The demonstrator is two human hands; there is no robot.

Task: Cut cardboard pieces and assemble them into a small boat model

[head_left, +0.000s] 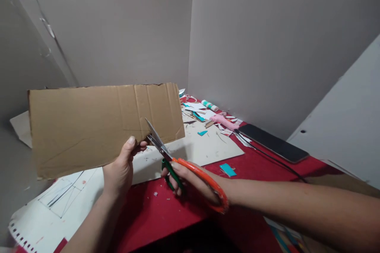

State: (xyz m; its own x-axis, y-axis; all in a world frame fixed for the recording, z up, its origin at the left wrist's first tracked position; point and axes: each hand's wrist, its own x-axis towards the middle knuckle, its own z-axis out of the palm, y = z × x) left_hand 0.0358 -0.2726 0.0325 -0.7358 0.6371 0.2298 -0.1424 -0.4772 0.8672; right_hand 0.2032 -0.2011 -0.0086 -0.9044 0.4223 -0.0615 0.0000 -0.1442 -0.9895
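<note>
My left hand grips the lower edge of a brown cardboard sheet, thumb in front and fingers behind. The sheet is held up above the table, with fold lines near its right end and faint pencil marks low down. Scissors with one orange and one green handle are in my right hand, whose fingers pass through the loops. Their blades are parted at the sheet's lower edge, one in front of the cardboard, just right of my left fingers. The other blade's tip is partly hidden there.
A red cloth covers the table, with a white board and a drawn-on paper over it. Paper scraps, a glue stick, a pink glue gun with a cord and a black phone lie at the right, near grey walls.
</note>
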